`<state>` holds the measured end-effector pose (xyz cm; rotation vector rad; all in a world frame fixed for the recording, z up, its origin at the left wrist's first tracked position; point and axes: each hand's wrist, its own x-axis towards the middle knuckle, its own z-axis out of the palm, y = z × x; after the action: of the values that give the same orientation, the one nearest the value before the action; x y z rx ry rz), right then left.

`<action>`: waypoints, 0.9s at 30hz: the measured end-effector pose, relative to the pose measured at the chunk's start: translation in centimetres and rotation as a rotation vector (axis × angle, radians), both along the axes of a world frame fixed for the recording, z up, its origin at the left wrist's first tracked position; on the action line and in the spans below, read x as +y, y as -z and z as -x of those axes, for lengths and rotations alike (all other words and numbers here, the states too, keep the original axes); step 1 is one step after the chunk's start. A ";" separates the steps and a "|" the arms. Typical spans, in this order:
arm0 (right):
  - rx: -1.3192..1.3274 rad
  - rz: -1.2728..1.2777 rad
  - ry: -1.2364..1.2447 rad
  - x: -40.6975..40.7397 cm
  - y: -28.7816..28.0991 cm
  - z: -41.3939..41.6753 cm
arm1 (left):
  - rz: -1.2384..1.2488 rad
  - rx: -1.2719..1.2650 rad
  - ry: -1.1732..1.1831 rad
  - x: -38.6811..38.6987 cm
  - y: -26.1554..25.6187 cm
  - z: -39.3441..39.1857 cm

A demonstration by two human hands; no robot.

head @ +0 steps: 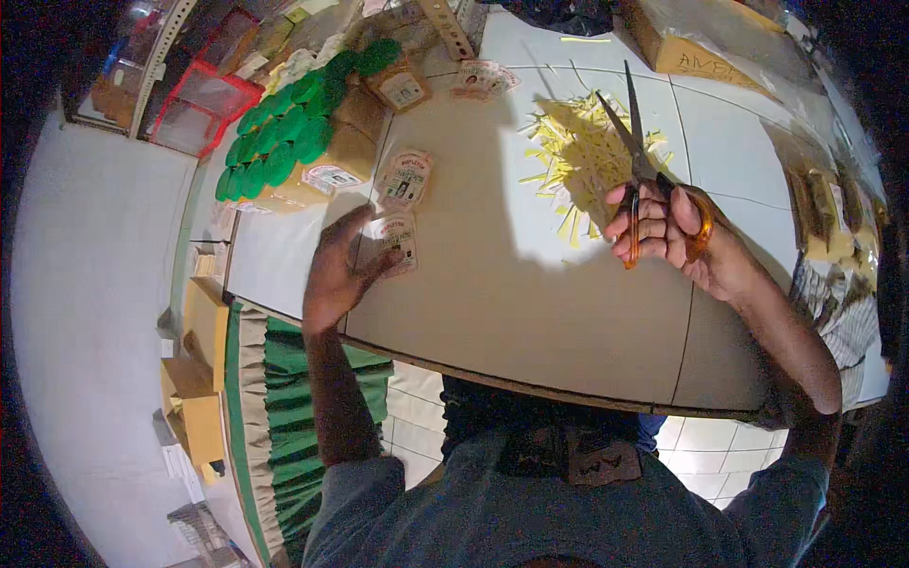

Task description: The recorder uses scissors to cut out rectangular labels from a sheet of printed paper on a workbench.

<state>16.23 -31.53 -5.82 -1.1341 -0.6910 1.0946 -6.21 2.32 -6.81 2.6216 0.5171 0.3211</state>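
Note:
My right hand (pixel 660 227) grips a pair of scissors (pixel 643 160) by their amber-coloured handles. The blades stand parted and point away from me, above a loose heap of thin yellow and white paper strips (pixel 568 160). On the left, my left hand (pixel 337 273) is at a printed label (pixel 398 231), its thumb over the label's lower part. Blur hides whether the fingers pinch the label or only touch it. Just beyond lies a second printed label (pixel 406 177). Both labels bear writing and a small picture.
Several green-lidded jars (pixel 273 145) with tan contents stand in rows at the left. Another label pile (pixel 484 79) lies farther back. A cardboard box (pixel 703 60) is at the back right, and packed bags (pixel 831 206) line the right side. The tabletop's front edge (pixel 525 390) runs before my body.

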 end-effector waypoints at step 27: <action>-0.139 0.043 -0.084 -0.8 -0.5 0.2 | 0.474 -0.397 0.350 -10.8 -5.1 -13.9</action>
<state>16.03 -32.29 -5.33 -1.2362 -0.8335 1.1131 7.70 -8.44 -1.68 2.0632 -0.0083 0.5149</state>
